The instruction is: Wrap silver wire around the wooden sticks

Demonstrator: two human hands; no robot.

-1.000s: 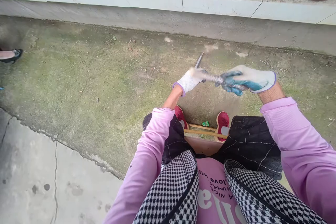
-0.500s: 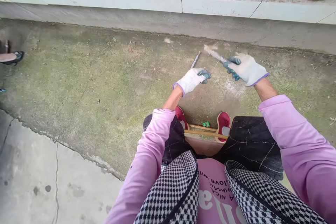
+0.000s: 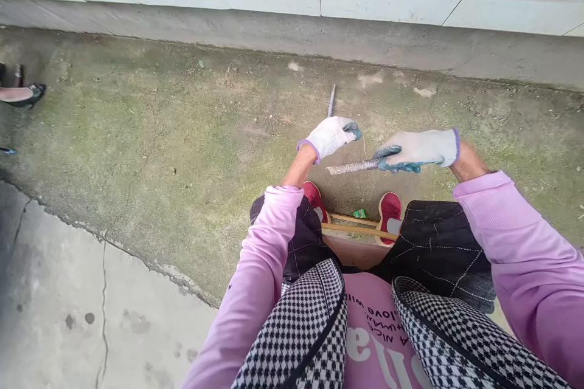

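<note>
Both my hands wear white work gloves with blue-green fingertips. My left hand (image 3: 329, 135) is closed round a thin grey metal rod (image 3: 331, 100) that points away from me over the mossy concrete ground. My right hand (image 3: 417, 149) grips a second, thicker grey rod (image 3: 351, 166). That rod lies level and points left, with its tip just below my left hand. The two rods are apart. My red shoes (image 3: 387, 209) rest on the ground below my hands.
A wooden stool frame (image 3: 353, 228) sits between my feet, with a small green scrap beside it. A raised concrete ledge (image 3: 274, 0) with pots and containers runs along the top. Another person's foot in a black shoe (image 3: 20, 95) shows at the far left.
My right hand swung its rod up and away, then brought it back down to lie level below my left hand. My left hand's rod stayed nearly still.
</note>
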